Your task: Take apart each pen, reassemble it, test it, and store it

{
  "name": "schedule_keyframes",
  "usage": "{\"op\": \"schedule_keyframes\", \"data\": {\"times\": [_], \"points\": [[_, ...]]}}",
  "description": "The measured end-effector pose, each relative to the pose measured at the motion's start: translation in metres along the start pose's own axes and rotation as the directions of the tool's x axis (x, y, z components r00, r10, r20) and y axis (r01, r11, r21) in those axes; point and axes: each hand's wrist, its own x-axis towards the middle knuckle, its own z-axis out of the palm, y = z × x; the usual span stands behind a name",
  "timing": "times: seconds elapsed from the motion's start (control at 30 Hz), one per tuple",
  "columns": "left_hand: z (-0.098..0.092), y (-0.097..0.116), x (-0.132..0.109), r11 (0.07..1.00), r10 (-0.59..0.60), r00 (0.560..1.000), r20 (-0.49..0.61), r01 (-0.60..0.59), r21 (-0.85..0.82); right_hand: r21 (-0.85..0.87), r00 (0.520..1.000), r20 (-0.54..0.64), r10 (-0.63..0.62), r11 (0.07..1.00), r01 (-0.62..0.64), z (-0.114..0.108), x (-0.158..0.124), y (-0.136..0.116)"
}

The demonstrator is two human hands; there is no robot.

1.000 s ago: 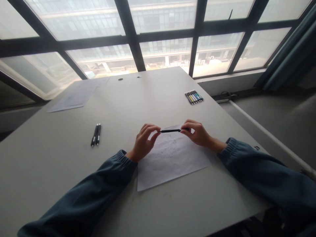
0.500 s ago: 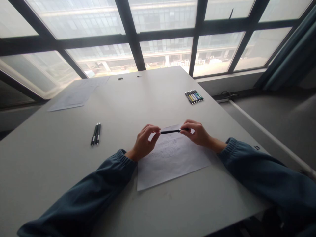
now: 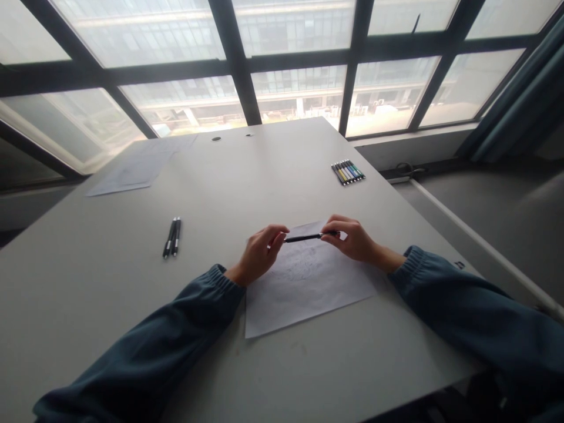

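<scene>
A slim black pen [image 3: 303,238] lies level between my two hands, above a white sheet of paper [image 3: 304,299] with faint scribbles on it. My left hand [image 3: 261,251] has its thumb and fingertips closed at the pen's left end. At the other end, my right hand [image 3: 350,236] pinches the pen between thumb and fingers, which hide part of it. Left of my left hand, two black pens [image 3: 172,238] lie side by side on the table.
The white table [image 3: 211,364] reaches to the windows. A row of several pens with coloured bands [image 3: 348,172] lies near its right edge. More paper sheets [image 3: 132,170] lie at the far left. A white pipe [image 3: 480,241] runs beside the table on the right.
The fingers of my left hand have shifted slightly at the pen's end, and that end has dipped a little. My right hand keeps its pinch. The view has moved slightly.
</scene>
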Motion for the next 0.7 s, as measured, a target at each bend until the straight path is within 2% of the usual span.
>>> {"op": "schedule_keyframes", "data": {"times": [0.2,0.43,0.6,0.7], "points": [[-0.0011,-0.0017,-0.0014,0.999,-0.046,0.999,-0.011,0.046,-0.013,0.0,1.0,0.009,0.008,1.0,-0.008,-0.0002,0.0001,0.0001],[-0.0011,-0.0043,0.0003,0.991,-0.12,0.981,-0.152,0.127,0.033,-0.009,0.999,-0.033,0.026,1.0,-0.026,-0.0007,0.0006,0.0014],[-0.0009,-0.006,0.005,0.984,-0.125,0.967,-0.22,0.149,0.094,-0.027,0.984,-0.163,0.076,0.996,-0.081,-0.0018,0.0029,0.0017],[-0.0008,-0.0073,0.0073,0.988,-0.081,0.978,-0.192,0.105,0.116,-0.049,0.964,-0.243,0.108,0.991,-0.123,-0.0026,0.004,0.003]]}}
